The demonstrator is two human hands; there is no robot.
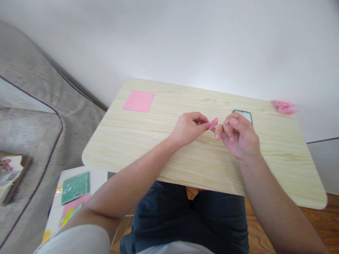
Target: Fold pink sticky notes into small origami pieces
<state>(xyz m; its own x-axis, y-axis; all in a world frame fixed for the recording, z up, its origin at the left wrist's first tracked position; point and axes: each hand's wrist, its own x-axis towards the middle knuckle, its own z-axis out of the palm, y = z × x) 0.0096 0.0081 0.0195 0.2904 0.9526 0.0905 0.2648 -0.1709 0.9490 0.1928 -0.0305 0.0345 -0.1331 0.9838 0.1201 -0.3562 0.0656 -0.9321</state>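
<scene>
Over the middle of the table, my left hand point(188, 129) is closed, pinching a small folded piece of pink paper point(213, 123) between thumb and fingers. The paper's pointed end sticks out toward the right. Just to its right, my right hand point(243, 140) is turned palm up with loosely bent fingers, and I see nothing held in it. Its fingertips come close to the folded paper; whether one touches it I cannot tell. Behind that hand lies a phone point(246, 115), partly covered by the fingers.
A flat pink paper square point(138, 101) lies at the table's point(185, 165) back left. Folded pink paper point(285, 107) sits at the back right corner. At lower left, a white surface holds a green packet point(76, 188) and coloured paper. A grey sofa point(29, 106) stands left.
</scene>
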